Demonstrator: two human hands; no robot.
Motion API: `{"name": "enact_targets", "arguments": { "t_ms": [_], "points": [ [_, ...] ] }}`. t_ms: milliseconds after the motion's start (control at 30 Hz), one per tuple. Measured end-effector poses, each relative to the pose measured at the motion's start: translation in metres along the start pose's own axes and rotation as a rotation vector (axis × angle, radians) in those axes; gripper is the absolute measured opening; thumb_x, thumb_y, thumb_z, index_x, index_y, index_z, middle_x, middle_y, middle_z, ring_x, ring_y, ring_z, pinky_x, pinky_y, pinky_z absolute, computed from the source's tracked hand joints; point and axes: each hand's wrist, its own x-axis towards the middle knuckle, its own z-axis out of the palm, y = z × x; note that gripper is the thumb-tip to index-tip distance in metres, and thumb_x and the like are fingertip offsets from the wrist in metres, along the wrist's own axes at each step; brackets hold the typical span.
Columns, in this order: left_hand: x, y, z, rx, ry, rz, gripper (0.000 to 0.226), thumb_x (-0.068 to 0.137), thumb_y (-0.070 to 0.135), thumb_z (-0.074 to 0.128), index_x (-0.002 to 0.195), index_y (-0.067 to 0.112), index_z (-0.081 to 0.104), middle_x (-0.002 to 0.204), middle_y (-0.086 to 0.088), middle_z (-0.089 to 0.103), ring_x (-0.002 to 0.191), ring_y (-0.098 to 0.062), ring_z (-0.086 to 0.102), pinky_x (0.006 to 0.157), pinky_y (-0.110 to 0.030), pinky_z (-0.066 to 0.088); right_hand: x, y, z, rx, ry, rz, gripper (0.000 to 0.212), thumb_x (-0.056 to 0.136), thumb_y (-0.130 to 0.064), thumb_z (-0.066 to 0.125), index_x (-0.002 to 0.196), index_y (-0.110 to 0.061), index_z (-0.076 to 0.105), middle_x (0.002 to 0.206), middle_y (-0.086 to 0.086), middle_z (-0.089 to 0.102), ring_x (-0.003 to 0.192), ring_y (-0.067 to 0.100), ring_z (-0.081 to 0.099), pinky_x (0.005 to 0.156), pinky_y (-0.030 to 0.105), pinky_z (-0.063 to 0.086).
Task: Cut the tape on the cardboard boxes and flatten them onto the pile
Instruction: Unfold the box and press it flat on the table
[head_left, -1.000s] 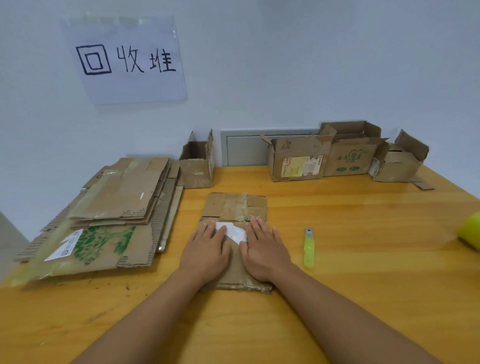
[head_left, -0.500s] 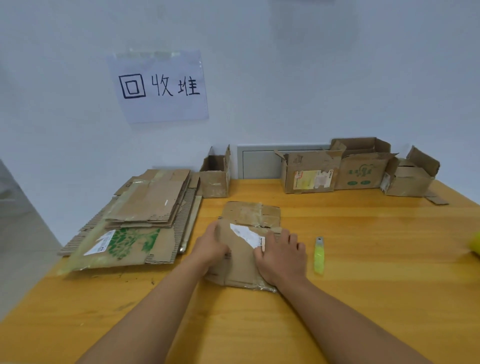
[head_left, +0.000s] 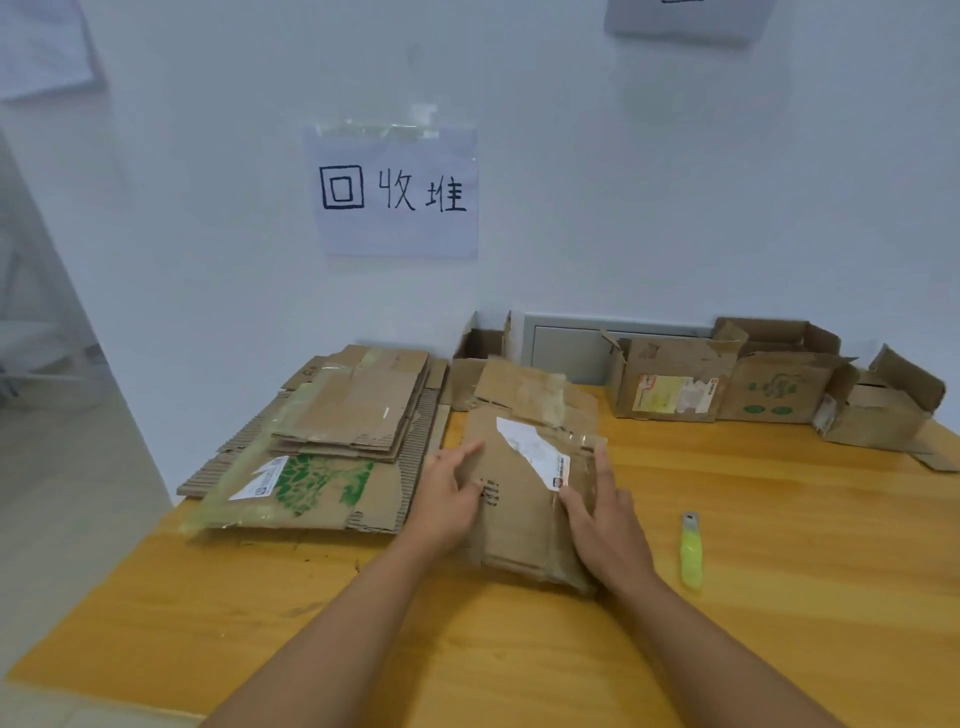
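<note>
A flattened cardboard box (head_left: 519, 514) with a torn white label and loose tape is held between my hands, its far end tilted up off the wooden table (head_left: 779, 519). My left hand (head_left: 447, 499) grips its left edge, thumb on top. My right hand (head_left: 605, 525) holds the right edge, fingers stretched along it. The pile of flattened cardboard (head_left: 322, 441) lies just left of it. A yellow-green utility knife (head_left: 691, 553) lies on the table to the right of my right hand, apart from it.
Three opened cardboard boxes stand along the back wall: one with a label (head_left: 670, 387), one with green print (head_left: 774, 387), one at the far right (head_left: 883, 410). A small open box (head_left: 475, 348) sits behind the held one. The table's left edge (head_left: 104, 587) drops to the floor.
Both hands went from pressing flat on the box to gripping its side edges. The box has lifted and shifted toward the pile; the view has swung left.
</note>
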Motion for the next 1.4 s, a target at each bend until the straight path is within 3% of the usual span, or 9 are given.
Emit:
{"name": "enact_targets", "arguments": {
  "t_ms": [167,367,633,767,867,967,1067,1233,1400],
  "points": [
    [0.011,0.004,-0.054,-0.018,0.113,0.062,0.05,0.098,0.008,0.056,0.14,0.033,0.051,0.13,0.005,0.04,0.113,-0.012,0.047,0.106,-0.029,0.041,0.008,-0.061,0.015,0.293,0.006,-0.24,0.067,0.102,-0.03,0.053,0.157,-0.038,0.013,0.159,-0.004,0.031,0.14,0.011,0.034,0.115,0.035,0.031],
    [0.033,-0.016,-0.125,0.103,0.115,0.07,0.059,0.099,0.016,0.054,0.152,0.033,0.033,0.135,0.02,0.027,0.119,-0.007,0.037,0.099,-0.028,0.043,0.03,-0.132,0.059,0.306,0.035,-0.358,0.06,0.103,-0.02,0.051,0.156,-0.025,0.025,0.145,0.003,0.036,0.117,-0.005,0.03,0.092,0.006,0.02],
    [0.086,-0.047,-0.181,0.352,0.175,0.037,0.063,0.093,0.001,0.045,0.152,0.02,0.034,0.152,0.0,0.03,0.136,-0.02,0.035,0.103,-0.022,0.027,0.079,-0.193,0.124,0.229,-0.14,-0.333,0.071,0.102,-0.029,0.051,0.159,-0.028,0.01,0.153,0.003,0.027,0.136,0.02,0.038,0.103,0.027,0.033],
    [0.121,-0.056,-0.193,0.445,0.17,-0.006,0.064,0.091,0.002,0.045,0.152,0.018,0.034,0.157,-0.003,0.024,0.142,-0.024,0.031,0.114,-0.034,0.031,0.107,-0.202,0.146,0.094,-0.229,-0.305,0.086,0.096,-0.037,0.058,0.159,-0.03,-0.001,0.155,0.003,0.025,0.136,0.025,0.04,0.108,0.041,0.039],
    [0.137,-0.066,-0.193,0.556,0.158,0.023,0.07,0.087,0.001,0.046,0.151,0.029,0.035,0.16,-0.002,0.02,0.139,-0.026,0.034,0.106,-0.038,0.041,0.124,-0.198,0.163,-0.035,-0.258,-0.296,0.089,0.096,-0.051,0.056,0.159,-0.031,-0.003,0.16,0.003,0.023,0.144,0.031,0.03,0.112,0.046,0.034],
    [0.145,-0.078,-0.184,0.723,0.14,0.02,0.069,0.088,0.005,0.049,0.148,0.037,0.037,0.162,-0.009,0.011,0.131,-0.033,0.042,0.094,-0.04,0.047,0.137,-0.191,0.176,-0.169,-0.293,-0.26,0.084,0.095,-0.061,0.048,0.158,-0.033,0.0,0.16,0.002,0.022,0.146,0.036,0.02,0.114,0.049,0.028],
    [0.151,-0.094,-0.176,0.974,0.145,0.008,0.055,0.093,0.015,0.049,0.143,0.038,0.041,0.163,-0.013,0.004,0.133,-0.039,0.037,0.104,-0.045,0.04,0.142,-0.183,0.184,-0.316,-0.295,-0.244,0.074,0.094,-0.069,0.041,0.154,-0.03,0.02,0.15,0.007,0.03,0.135,0.033,0.028,0.108,0.046,0.034],
    [0.153,-0.111,-0.169,1.036,0.155,0.091,0.035,0.1,0.024,0.043,0.129,0.034,0.059,0.148,-0.001,0.043,0.133,-0.028,0.037,0.102,-0.041,0.036,0.133,-0.18,0.189,-0.419,-0.137,-0.453,0.054,0.1,-0.057,0.036,0.145,-0.028,0.039,0.152,0.007,0.03,0.139,0.028,0.026,0.111,0.047,0.027],
    [0.147,-0.112,-0.168,0.806,0.143,0.084,0.038,0.104,0.032,0.032,0.134,0.023,0.054,0.132,-0.004,0.059,0.12,-0.027,0.053,0.092,-0.038,0.045,0.121,-0.171,0.194,-0.369,-0.483,-0.515,0.061,0.104,-0.052,0.02,0.159,-0.025,0.011,0.168,0.002,-0.006,0.153,0.02,-0.012,0.124,0.044,0.003]
  ]
}}
